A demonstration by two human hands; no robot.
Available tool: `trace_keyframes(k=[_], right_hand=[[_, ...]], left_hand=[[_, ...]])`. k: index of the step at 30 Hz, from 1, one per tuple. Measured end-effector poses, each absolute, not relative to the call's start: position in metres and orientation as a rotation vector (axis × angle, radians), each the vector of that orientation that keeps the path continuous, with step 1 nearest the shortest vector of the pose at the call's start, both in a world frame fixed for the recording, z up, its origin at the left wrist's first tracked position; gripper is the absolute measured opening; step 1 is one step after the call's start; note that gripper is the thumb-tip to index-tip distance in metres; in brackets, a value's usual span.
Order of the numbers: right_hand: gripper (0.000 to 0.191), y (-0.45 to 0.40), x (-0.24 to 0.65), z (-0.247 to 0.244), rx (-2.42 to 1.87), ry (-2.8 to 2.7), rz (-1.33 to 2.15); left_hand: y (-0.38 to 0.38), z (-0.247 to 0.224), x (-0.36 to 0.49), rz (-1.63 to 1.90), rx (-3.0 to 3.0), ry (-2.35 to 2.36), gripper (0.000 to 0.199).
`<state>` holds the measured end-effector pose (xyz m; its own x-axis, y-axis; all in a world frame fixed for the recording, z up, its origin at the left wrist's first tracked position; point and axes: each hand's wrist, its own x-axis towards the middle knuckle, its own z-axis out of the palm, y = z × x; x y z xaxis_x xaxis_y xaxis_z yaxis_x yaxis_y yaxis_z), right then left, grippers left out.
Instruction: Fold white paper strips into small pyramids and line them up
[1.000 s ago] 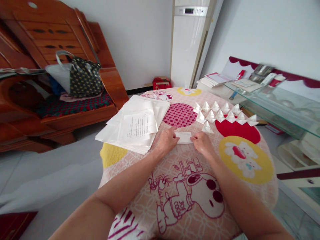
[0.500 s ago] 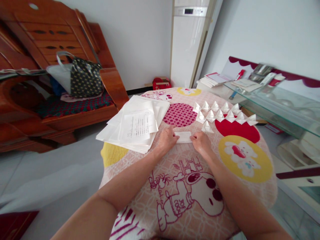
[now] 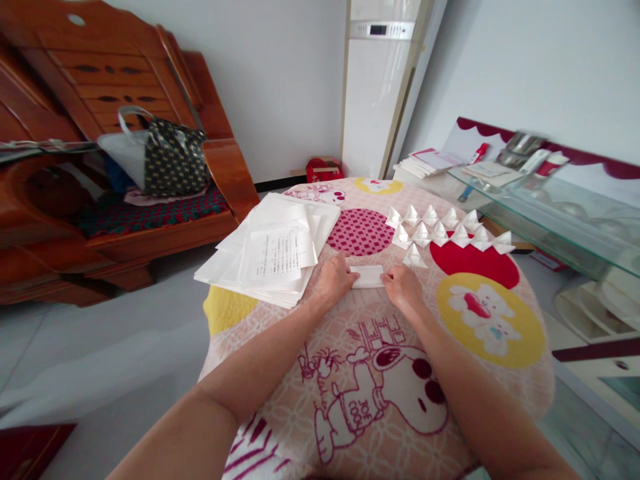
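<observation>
Head view: the left hand (image 3: 336, 280) and right hand (image 3: 403, 285) pinch folded paper (image 3: 369, 277) by its ends; likely creasing, so pressing needs care.

Left grip (image 3: 336, 280): bare human hand, visible thumb (image 3: 353, 276); behind it, long bare left forearm (image 3: 269, 357), broadening toward the elbow (image 3: 219, 403). Right grip (image 3: 403, 285): bare human hand, rounded knuckles (image 3: 394, 271); behind it, bare, tapering right forearm (image 3: 470, 390).
</observation>
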<state>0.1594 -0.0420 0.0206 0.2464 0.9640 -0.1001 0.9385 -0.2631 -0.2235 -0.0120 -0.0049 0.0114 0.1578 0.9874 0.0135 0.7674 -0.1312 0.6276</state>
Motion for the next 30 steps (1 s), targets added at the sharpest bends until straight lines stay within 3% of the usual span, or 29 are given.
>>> trace_keyframes(k=[24, 30], right_hand=[[0.032, -0.04, 0.1603, 0.0211, -2.384, -1.839, 0.344], [0.031, -0.0377, 0.1618, 0.0176, -2.383, -1.829, 0.343]], left_hand=[[-0.0087, 0.0054, -0.0141, 0.552, 2.151, 1.619, 0.051], [-0.0092, 0.0046, -0.0108, 0.668, 2.488, 1.345, 0.037]])
